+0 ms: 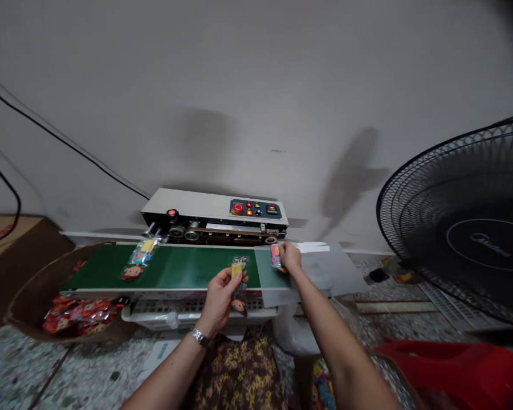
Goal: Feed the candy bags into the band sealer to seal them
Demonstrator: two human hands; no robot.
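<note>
Left hand: thumb and fingers pinching a clear-bagged cartoon figure, head end toward the near side, above the near edge of the green conveyor belt; a metal-band wristwatch sits on the wrist.
Right hand: fingers closed on the right side of a pink-topped bagged figure, at the belt's right end, by the translucent sheet.
Belt, left end: a third bagged figure lies slanted, its far end near the rollers.
Band sealer: along the belt's far side, indicator lights glowing on the control panel.
Below the belt: white plastic basket.
Left, near: brown sack holding red packets.
Right: black fan, red object nearer.
</note>
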